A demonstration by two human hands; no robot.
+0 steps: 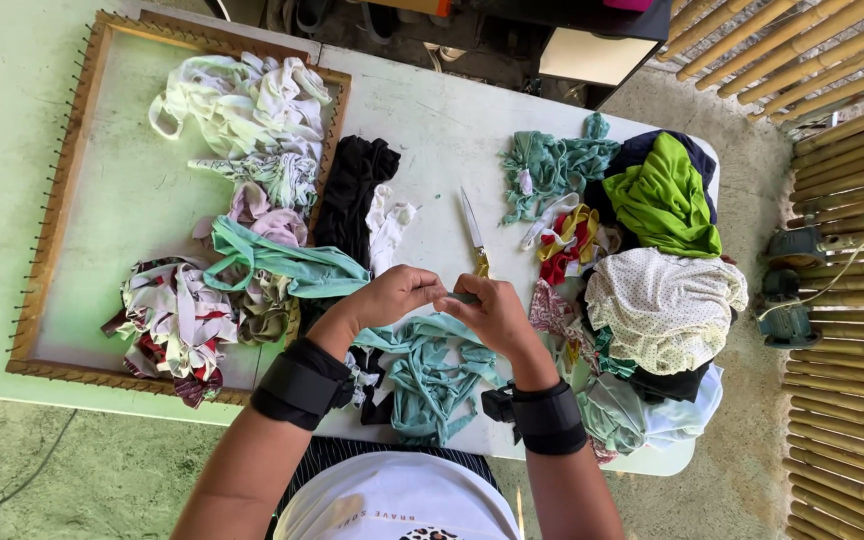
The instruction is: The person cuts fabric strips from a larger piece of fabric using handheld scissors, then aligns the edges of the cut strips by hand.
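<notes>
Here we pinch a teal strip (457,297) between both hands, left hand (392,296) and right hand (492,312) closed on it, fingertips almost meeting above the teal pile (432,370) at the near edge of the worktop (432,120). To work it well, we judge, we should keep the strip taut and flat, pinching close together. The short held stretch runs roughly left to right; its ends are hidden. Scissors (474,235) lie just beyond, blades pointing away
</notes>
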